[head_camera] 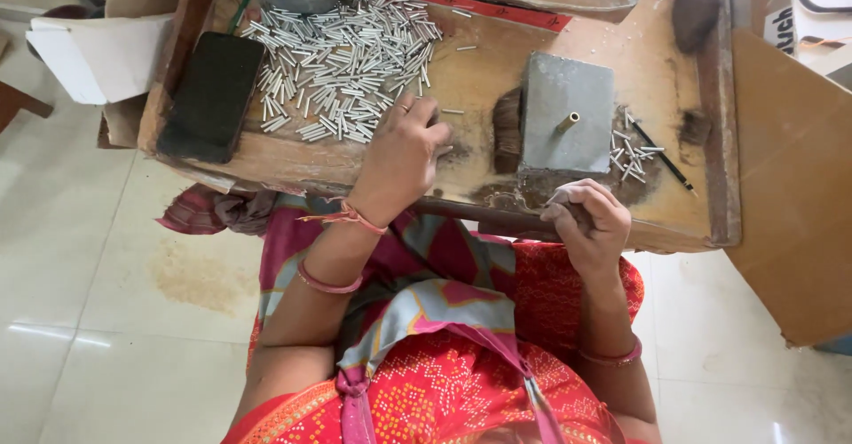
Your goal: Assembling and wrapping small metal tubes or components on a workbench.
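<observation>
My left hand [404,156] rests on the wooden board [470,71] at the near edge of the heap of small metal tubes [342,58], fingers bent down onto the wood; I may be pinching a tube, but the fingertips are hidden. My right hand [590,222] is curled shut near the board's front edge, just below the grey metal block [568,111] with its brass pin [567,123]. A few loose tubes [632,153] lie right of the block, beside a pencil [664,157].

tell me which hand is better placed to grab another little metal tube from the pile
Left. The left hand rests at the edge of the tube pile, fingers touching it. The right hand is curled near the grey block, away from it.
</observation>
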